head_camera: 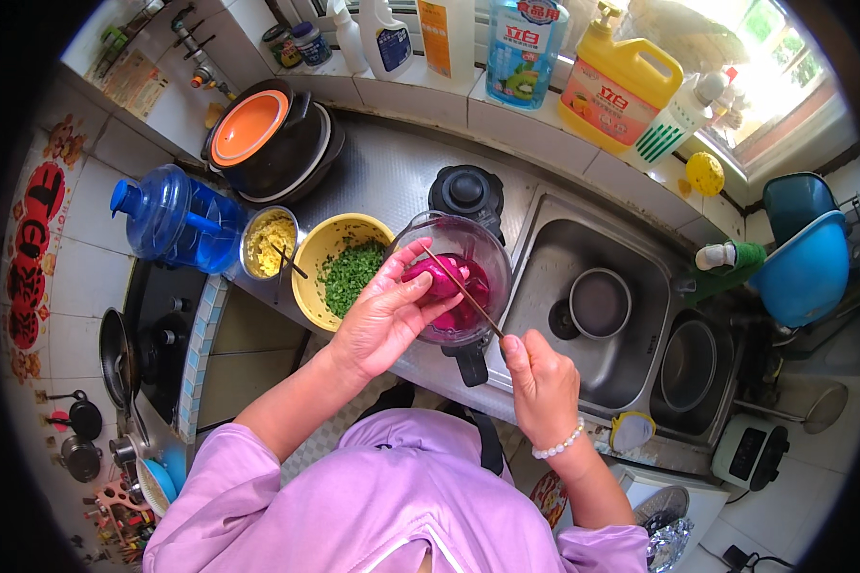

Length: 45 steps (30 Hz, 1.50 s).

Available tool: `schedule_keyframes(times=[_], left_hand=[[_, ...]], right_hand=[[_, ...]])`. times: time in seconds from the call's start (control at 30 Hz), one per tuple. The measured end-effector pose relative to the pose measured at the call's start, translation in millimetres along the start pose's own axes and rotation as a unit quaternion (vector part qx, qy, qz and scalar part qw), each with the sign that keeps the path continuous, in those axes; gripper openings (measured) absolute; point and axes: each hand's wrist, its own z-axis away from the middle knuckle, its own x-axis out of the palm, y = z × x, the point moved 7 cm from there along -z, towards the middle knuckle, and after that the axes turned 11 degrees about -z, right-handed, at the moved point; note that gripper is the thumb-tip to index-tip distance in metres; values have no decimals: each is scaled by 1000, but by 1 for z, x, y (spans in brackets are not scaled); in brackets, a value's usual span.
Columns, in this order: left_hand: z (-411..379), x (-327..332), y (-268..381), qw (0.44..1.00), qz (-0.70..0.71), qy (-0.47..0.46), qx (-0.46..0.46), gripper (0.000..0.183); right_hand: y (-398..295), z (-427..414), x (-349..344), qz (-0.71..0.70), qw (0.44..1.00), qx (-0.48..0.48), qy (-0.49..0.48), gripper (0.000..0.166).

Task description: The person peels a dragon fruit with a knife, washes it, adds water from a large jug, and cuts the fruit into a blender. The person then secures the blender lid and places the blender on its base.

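My left hand [380,308] holds a magenta piece of fruit [430,281], which looks like peeled red dragon fruit, over a clear blender jar [498,286]. In my right hand [543,383] is a knife [480,309], seen nearly edge-on, its thin blade lying across the fruit. Magenta pieces [473,283] rest inside the jar, partly hidden by my left hand. The jar's black handle [467,364] points towards me. Left of the jar stands a yellow bowl [307,276] of chopped green leaves [351,272].
Behind the jar lies a black blender lid [466,190]. A metal bowl of yellow food [269,243] and a blue water container [208,229] stand left. The steel sink [545,251] at right holds a round pan [600,303]. Bottles, including a yellow detergent jug [616,86], line the sill.
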Motion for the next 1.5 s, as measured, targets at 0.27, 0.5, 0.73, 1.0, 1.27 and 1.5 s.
schedule_keyframes(times=[0.27, 0.5, 0.73, 1.0, 1.27, 1.5], left_hand=[[6, 5, -6, 998, 55, 8, -25, 29], [14, 3, -12, 997, 34, 39, -50, 22], [14, -5, -14, 998, 16, 54, -31, 24], [16, -6, -13, 997, 4, 77, -21, 24], [17, -7, -13, 995, 15, 92, -32, 20], [14, -5, -7, 994, 67, 82, -37, 16]], right_hand=[[-9, 11, 6, 35, 997, -47, 55, 41], [-8, 13, 7, 58, 994, -57, 74, 42], [-10, 12, 9, 101, 991, -49, 73, 42], [-6, 4, 15, 117, 992, -11, 53, 43], [0, -2, 12, 120, 991, -18, 65, 44], [-12, 6, 1, 49, 996, -29, 63, 43]])
